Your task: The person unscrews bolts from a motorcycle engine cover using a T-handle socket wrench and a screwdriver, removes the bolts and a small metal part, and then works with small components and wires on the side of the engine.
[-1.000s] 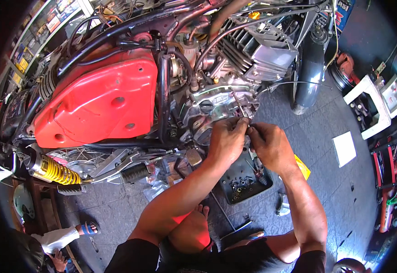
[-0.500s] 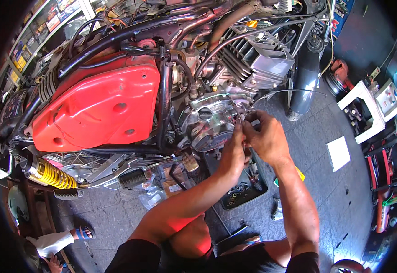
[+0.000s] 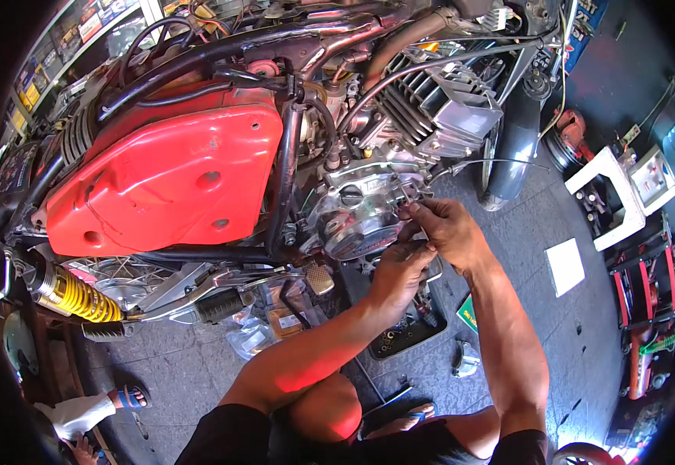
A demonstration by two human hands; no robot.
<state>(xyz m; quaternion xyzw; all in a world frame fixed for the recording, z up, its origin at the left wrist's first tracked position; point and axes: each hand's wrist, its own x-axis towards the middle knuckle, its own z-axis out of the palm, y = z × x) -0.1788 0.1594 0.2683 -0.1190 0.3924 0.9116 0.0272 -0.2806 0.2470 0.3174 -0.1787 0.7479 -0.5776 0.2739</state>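
My right hand point(image 3: 453, 236) is closed at the right side of the engine's silver side cover point(image 3: 368, 205). Its fingertips touch the cover's edge, and a thin shiny metal piece shows between the two hands. Just below and to the left, my left hand point(image 3: 399, 279) is closed too, its thumb and fingers pinched together near the right palm. What sits in its fingers is hidden. A black cable with a bare wire end point(image 3: 500, 161) reaches out to the right of the cover. The finned cylinder point(image 3: 438, 108) rises above it.
Under my hands stands a dark tray point(image 3: 407, 341) with small hardware. Plastic bags point(image 3: 252, 338) lie left of it, a metal part point(image 3: 466, 359) right. The red side panel point(image 3: 175, 178) fills the left. A white sheet point(image 3: 565, 266) lies on the floor; another person's sandalled foot point(image 3: 130, 397) is lower left.
My left hand has dropped down and away from the engine cover. My right hand has shifted slightly and stays at the cover's edge. The whole view has moved a little.
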